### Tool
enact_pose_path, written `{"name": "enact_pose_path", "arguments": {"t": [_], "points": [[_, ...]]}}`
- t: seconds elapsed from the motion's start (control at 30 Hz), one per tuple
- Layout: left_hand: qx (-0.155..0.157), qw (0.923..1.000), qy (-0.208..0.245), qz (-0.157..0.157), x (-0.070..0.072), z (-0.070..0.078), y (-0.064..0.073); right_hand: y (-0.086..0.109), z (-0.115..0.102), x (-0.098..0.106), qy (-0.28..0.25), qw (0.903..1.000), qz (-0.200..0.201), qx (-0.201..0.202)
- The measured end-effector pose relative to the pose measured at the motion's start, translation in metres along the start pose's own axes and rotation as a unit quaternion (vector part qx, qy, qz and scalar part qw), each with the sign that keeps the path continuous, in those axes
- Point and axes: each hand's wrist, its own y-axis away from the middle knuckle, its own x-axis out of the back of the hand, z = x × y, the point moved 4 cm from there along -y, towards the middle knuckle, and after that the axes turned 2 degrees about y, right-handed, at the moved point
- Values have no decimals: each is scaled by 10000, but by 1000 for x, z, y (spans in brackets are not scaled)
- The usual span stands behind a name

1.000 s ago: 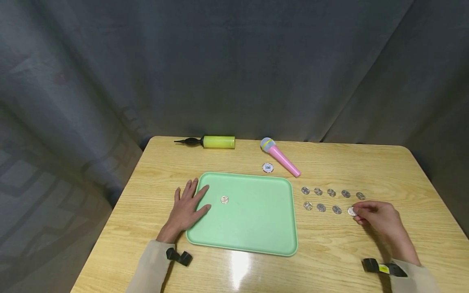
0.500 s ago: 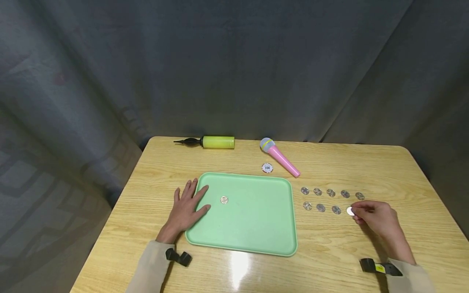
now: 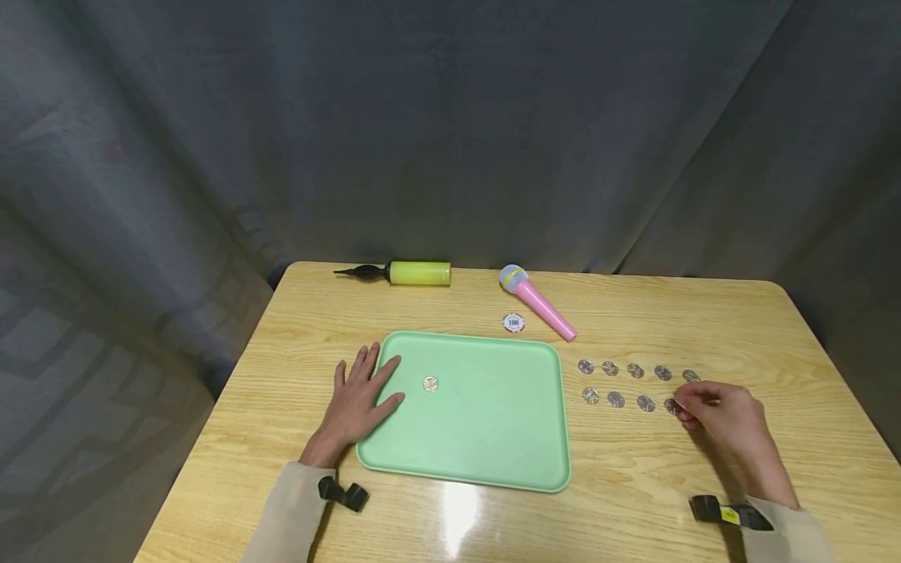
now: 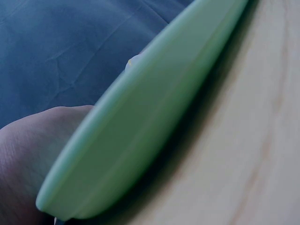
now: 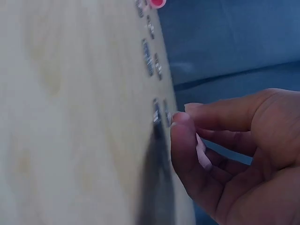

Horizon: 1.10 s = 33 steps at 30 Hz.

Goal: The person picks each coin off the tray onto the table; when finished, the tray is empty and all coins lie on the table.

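Observation:
On the right of the table, my right hand [image 3: 725,414] has its curled fingers at the right-hand coin of the front row; thumb and forefinger pinch at this silver coin's [image 3: 670,406] right edge, which they partly hide. In the right wrist view the fingertips [image 5: 180,119] are drawn together close beside the low-lying coin [image 5: 157,111]. My left hand [image 3: 355,403] lies spread over the left rim of a green tray [image 3: 486,422], thumb and forefinger reaching inside. One lighter coin [image 3: 431,384] lies in the tray. The left wrist view shows mostly the tray's outer side [image 4: 140,122].
Two rows of silver coins [image 3: 636,371] lie right of the tray. Behind it are a round chip [image 3: 514,323] with a number and a pink toy microphone [image 3: 542,305]. A yellow-green hand pump [image 3: 418,273] lies at the back edge, before a dark curtain [image 3: 450,141].
The coin at my right fingertips went from bright and shining to dark and flatter, level with its row. My right forefinger rose slightly. The left hand and tray stayed put.

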Motion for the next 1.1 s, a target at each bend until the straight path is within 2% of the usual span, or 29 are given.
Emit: {"name": "enact_pose_path", "arguments": {"t": [0.27, 0.5, 0.87, 1.1], "points": [[-11, 10000, 8, -5, 0, 0, 0, 6, -30, 1, -349, 9979, -14, 539], [-10, 10000, 12, -12, -1, -1, 0, 6, -60, -12, -561, 9950, -345, 750], [1, 10000, 22, 15, 0, 0, 0, 0, -112, -48, -734, 9874, -920, 1059], [48, 10000, 10, -59, 0, 1, -1, -4, -146, -79, -924, 9756, -1428, 1392]]}}
